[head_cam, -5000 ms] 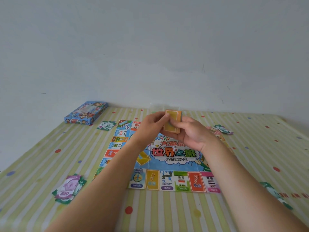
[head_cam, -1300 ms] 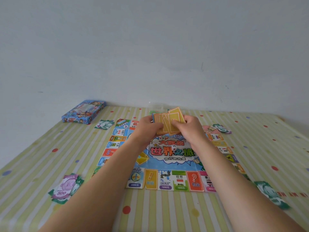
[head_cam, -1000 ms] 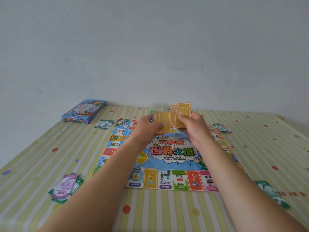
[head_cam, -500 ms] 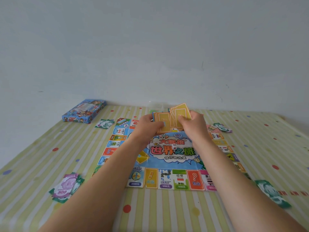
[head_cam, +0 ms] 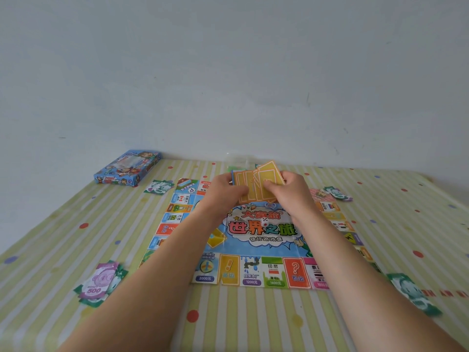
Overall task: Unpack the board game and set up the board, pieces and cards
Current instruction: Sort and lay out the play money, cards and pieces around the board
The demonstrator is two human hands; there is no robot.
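- The left hand (head_cam: 225, 191) and the right hand (head_cam: 289, 194) are raised together above the far half of the board (head_cam: 253, 247), both gripping one fan of orange-backed cards (head_cam: 256, 185).
- The left thumb lies across the fan's lower left. The right thumb and fingers pinch the uppermost card, which tilts up to the right.
- The cards show only their backs. Their faces cannot be read.
- The board lies flat and unfolded on the striped tablecloth (head_cam: 253, 323), beneath both forearms.
- A white die (head_cam: 264, 221) rests on the board's centre art, just below the wrists and between them.
- A small yellow stack (head_cam: 217, 237) sits on the board under the left forearm.
- The blue game box (head_cam: 128, 167) lies flat by the wall, well to the left of the left hand. Its printed top faces up, and what is inside cannot be seen.
- Just beyond the hands, something clear and blurred (head_cam: 238, 158) sits against the wall. What it is cannot be told.
- Paper money lies in four piles:
  - a purple 500 pile (head_cam: 100, 283), near and left of the left forearm;
  - a green pile (head_cam: 160, 186), left of the left hand;
  - a pink and green pile (head_cam: 332, 193), right of the right hand;
  - a green pile (head_cam: 413, 293), beside the right forearm.
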